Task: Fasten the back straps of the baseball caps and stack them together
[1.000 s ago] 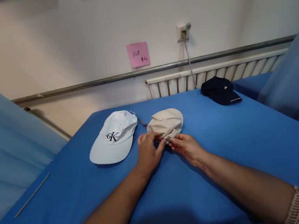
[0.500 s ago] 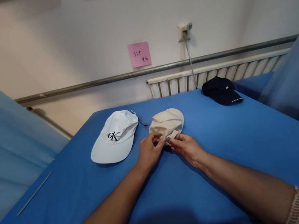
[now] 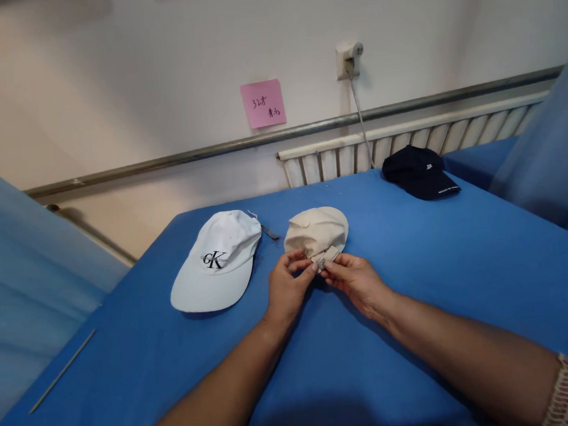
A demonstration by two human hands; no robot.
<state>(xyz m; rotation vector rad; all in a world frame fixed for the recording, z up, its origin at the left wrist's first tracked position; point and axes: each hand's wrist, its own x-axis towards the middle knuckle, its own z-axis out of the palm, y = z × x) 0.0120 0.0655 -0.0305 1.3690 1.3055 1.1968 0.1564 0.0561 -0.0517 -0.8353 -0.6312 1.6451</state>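
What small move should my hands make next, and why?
Perhaps steady the cap with your left hand and ease the buckle slightly with your right: both hands' fingertips meet at the buckle, and a strap end sticks out beside it. Whether it's fastened, I can't tell.

On the sheet (image 3: pixel 401 342), the middle cap (image 3: pixel 318 228) lies between the left cap (image 3: pixel 221 259) and the right cap (image 3: pixel 418 172), which sits farther back, before the radiator (image 3: pixel 329 162). The stick (image 3: pixel 62 371) lies left of and nearer than the left cap.
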